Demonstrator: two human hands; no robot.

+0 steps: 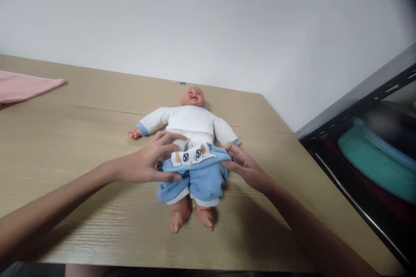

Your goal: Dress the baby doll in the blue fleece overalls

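Observation:
A baby doll (192, 95) lies on its back on a wooden table (65, 138), head towards the wall. It wears a white long-sleeved top (188, 122) and light blue trousers (201, 179) with a white eye-patterned waistband. My left hand (152, 160) pinches the trousers' waist at the doll's left-hand side in view. My right hand (242, 164) grips the waist on the other side. Both bare feet (191, 216) stick out of the trouser legs.
A pink cloth (22, 86) lies at the table's far left. A white wall runs behind the table. At the right stands a dark metal shelf (357, 112) holding a teal folded item (373, 156). The table's right edge sits close to the shelf.

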